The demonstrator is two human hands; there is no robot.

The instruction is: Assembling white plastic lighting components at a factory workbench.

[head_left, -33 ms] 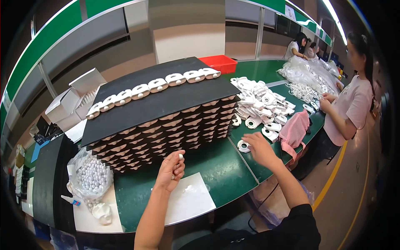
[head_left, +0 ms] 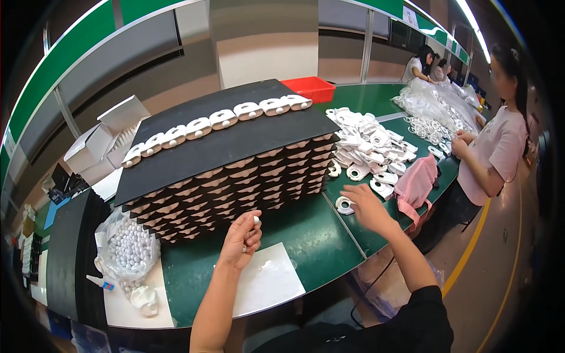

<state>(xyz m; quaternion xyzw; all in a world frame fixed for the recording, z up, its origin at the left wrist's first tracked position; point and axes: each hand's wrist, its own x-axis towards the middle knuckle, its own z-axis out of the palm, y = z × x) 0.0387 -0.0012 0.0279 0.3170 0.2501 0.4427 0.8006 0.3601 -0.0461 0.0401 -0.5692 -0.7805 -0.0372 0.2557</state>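
Head view. The left hand (head_left: 240, 238) is raised over the green table (head_left: 306, 235), fingers curled, pinching a small white ball (head_left: 256, 220) at the fingertips. It sits just in front of a tall stack of black trays (head_left: 235, 176). A row of white plastic parts (head_left: 218, 120) lies along the top tray. Below the hand lies a white sheet (head_left: 271, 282).

The right hand (head_left: 364, 206) is stretched out flat, fingers released and spread, holding nothing. It hovers just beside a white ring part (head_left: 344, 205) on the table. A heap of like white parts (head_left: 368, 144) lies beyond it, and a pink cloth bag (head_left: 416, 182) lies to its right.

At the table's left, a clear bag of white balls (head_left: 132, 247) stands near the stack. Another person (head_left: 500, 147) stands at the right edge.
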